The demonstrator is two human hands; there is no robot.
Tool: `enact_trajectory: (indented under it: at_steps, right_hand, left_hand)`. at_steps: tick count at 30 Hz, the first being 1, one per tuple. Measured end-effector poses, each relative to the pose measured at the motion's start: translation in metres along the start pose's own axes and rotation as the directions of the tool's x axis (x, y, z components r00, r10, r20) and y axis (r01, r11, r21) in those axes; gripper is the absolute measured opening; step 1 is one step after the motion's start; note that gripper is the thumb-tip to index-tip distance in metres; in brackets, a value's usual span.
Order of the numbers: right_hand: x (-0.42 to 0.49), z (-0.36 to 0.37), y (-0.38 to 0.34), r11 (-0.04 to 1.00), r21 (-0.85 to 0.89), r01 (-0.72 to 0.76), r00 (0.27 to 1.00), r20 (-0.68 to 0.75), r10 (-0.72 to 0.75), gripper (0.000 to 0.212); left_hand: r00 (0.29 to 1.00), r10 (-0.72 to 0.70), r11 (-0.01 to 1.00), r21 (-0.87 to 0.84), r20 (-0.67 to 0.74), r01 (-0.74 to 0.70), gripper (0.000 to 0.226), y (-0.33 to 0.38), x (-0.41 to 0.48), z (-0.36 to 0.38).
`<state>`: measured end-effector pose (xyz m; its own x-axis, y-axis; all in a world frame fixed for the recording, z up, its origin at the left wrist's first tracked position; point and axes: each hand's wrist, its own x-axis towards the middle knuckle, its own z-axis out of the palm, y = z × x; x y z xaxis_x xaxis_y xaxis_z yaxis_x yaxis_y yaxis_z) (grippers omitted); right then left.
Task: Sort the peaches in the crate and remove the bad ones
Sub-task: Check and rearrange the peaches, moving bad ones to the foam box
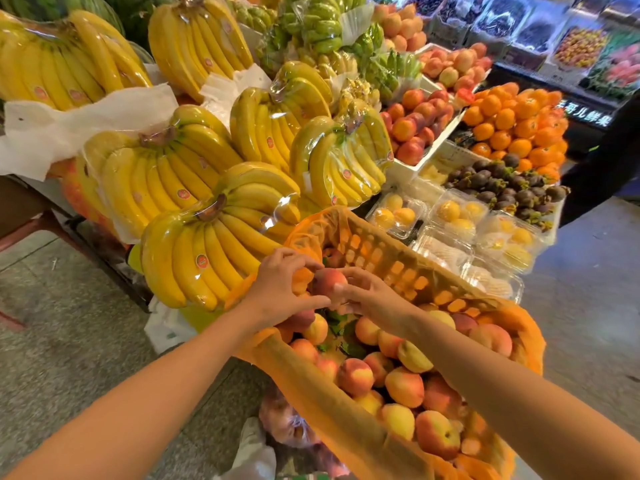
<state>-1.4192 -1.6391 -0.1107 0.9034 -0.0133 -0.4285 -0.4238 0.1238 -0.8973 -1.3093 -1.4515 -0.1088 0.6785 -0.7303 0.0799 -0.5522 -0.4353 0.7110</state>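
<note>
Head view: both hands are meeting over the far end of an orange slatted plastic crate [381, 252] lined with orange film. The left hand [284, 289] and the right hand [369, 297] are together holding one reddish-pink round peach [329, 281]. The left grip is closing on it from the left, fingers curling over the top and thumb reaching beneath. The right grip is closing on it from the right, fingertips wrapping its side. The peach is sitting between the two palms, raised just above the fruit below. Loose red-and-yellow peaches [405, 386] are filling the crate, with some green leaves among them. Film-wrapped bunches of yellow bananas [214, 251] are lying just left of the crate on the display surface. Clear plastic clamshell packs of yellow fruit [450, 216] are standing beyond it. A clear plastic bag of peaches [291, 422] is resting on the floor beside the crate's near end.
</note>
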Motion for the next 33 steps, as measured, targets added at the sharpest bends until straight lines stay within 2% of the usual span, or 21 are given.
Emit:
enact_trajectory:
  at_steps: [2,4,7,10,13,16,18,24,29,33]
  right_hand:
    - [0.000,-0.010,0.007,0.992,-0.116,-0.039,0.998,-0.055,0.033,0.043]
    - [0.004,-0.021,0.017,0.956,-0.269,-0.119,0.987,-0.136,0.085,0.048]
    - [0.017,-0.031,0.032,0.825,-0.511,-0.241,0.962,-0.237,0.135,0.058]
    - [0.032,-0.028,0.039,0.705,-0.664,-0.248,0.960,-0.269,0.085,0.060]
    - [0.048,-0.019,0.038,0.709,-0.676,-0.200,0.955,-0.297,-0.013,0.060]
    - [0.065,-0.012,0.043,0.615,-0.771,-0.166,0.950,-0.292,-0.110,0.059]
    - [0.072,-0.010,0.051,0.575,-0.802,-0.161,0.946,-0.291,-0.141,0.059]
    - [0.081,-0.001,0.064,0.560,-0.821,-0.111,0.947,-0.259,-0.193,0.053]
    - [0.076,-0.009,0.062,0.590,-0.801,-0.105,0.961,-0.233,-0.146,0.058]
    - [0.059,-0.020,0.045,0.636,-0.768,-0.081,0.984,-0.164,-0.072,0.058]
  left_hand:
    - [0.998,0.067,0.995,0.069,-0.007,-0.066,0.058,-0.010,0.003,-0.001]
    - [0.998,0.063,0.990,0.125,0.012,-0.064,0.054,-0.025,0.003,-0.002]
    - [0.997,0.055,0.988,0.141,0.059,-0.063,0.056,-0.037,0.001,-0.002]
    - [0.996,0.060,0.991,0.115,0.060,-0.067,0.051,-0.039,-0.001,-0.002]
    - [0.997,0.064,0.994,0.090,0.049,-0.068,0.048,-0.042,0.000,-0.001]
    - [0.997,0.061,0.996,0.067,0.043,-0.064,0.050,-0.043,-0.001,-0.001]
    - [0.997,0.064,0.996,0.063,0.040,-0.066,0.045,-0.043,-0.001,-0.001]
    - [0.996,0.083,0.994,0.064,0.025,-0.084,0.034,-0.047,-0.001,0.001]
    - [0.996,0.085,0.992,0.093,0.023,-0.087,0.031,-0.046,-0.001,0.000]
    - [0.993,0.121,0.971,0.207,-0.003,-0.118,0.027,-0.039,0.001,0.002]
